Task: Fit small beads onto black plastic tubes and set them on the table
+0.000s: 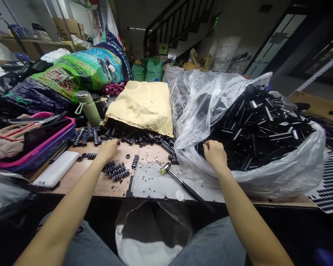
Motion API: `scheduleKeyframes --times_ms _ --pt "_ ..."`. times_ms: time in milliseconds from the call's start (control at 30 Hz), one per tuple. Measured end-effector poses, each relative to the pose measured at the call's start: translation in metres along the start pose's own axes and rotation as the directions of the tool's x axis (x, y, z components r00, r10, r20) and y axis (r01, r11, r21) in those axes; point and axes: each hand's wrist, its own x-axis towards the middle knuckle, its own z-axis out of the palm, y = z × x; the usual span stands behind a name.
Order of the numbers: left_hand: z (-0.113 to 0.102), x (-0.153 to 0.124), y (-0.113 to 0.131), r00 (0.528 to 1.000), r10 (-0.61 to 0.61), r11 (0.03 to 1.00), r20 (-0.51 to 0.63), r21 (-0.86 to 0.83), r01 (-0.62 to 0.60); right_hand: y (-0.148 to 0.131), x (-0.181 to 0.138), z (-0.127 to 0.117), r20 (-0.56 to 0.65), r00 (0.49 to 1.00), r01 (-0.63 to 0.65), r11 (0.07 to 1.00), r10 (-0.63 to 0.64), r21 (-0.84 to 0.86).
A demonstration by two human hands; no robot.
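Observation:
My left hand (108, 150) is closed at the near side of a pile of black ridged rollers (96, 137), and a small dark piece shows at its fingertips. Below it lies a cluster of similar rollers (116, 170) with thin metal pins sticking out. A single roller (135, 161) sits to the right of that cluster. My right hand (215, 155) is pinched at the near left edge of a clear plastic bag (194, 111) full of glossy black parts (255, 129). What its fingers grip is too small to make out. Between the hands rests a hammer (180, 180).
A cream-coloured sack (141, 105) lies behind the rollers. To the left stand a green flask (88, 108), a pink basket (51, 142) and a white box (57, 169). Tiny dark rings dot a white sheet (144, 184). An open white sack (152, 247) hangs below the table edge.

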Motion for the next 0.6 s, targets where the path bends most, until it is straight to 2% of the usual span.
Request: scheduleKeyframes --times_ms 67,133,233,300,367,433,500,600 --pt "-0.007 -0.006 0.019 0.993 0.032 0.981 -0.116 -0.186 -0.054 0.005 0.027 0.01 0.074 0.997 -0.024 0.999 0.027 -0.048" --pt "-0.013 -0.017 0.045 0.981 0.023 0.872 -0.192 -0.476 -0.113 0.002 0.041 0.022 0.108 0.994 -0.02 0.998 0.026 -0.057" --pt "-0.014 -0.036 0.085 0.994 0.017 0.541 -0.11 -0.835 -0.102 -0.007 0.044 0.034 0.15 0.988 -0.013 0.998 0.023 -0.069" --pt "-0.009 -0.049 0.104 0.998 0.039 0.317 -0.05 -0.946 -0.06 -0.01 0.039 0.033 0.153 0.988 -0.019 0.997 0.03 -0.071" --pt "-0.003 -0.062 0.115 0.999 0.042 0.172 -0.025 -0.985 -0.031 -0.008 0.034 0.026 0.14 0.989 -0.03 0.997 0.039 -0.07" --pt "0.002 -0.073 0.122 0.999 0.039 0.102 -0.019 -0.994 -0.023 -0.001 0.028 0.011 0.145 0.988 -0.04 0.997 0.048 -0.06" --pt "0.003 -0.083 0.126 0.999 0.035 0.085 -0.03 -0.996 -0.033 0.007 0.02 -0.009 0.168 0.984 -0.053 0.998 0.06 -0.043" --pt "-0.006 -0.098 0.136 0.997 0.046 0.184 -0.066 -0.98 -0.074 0.012 0.002 -0.046 0.268 0.961 -0.089 0.992 0.063 0.087"
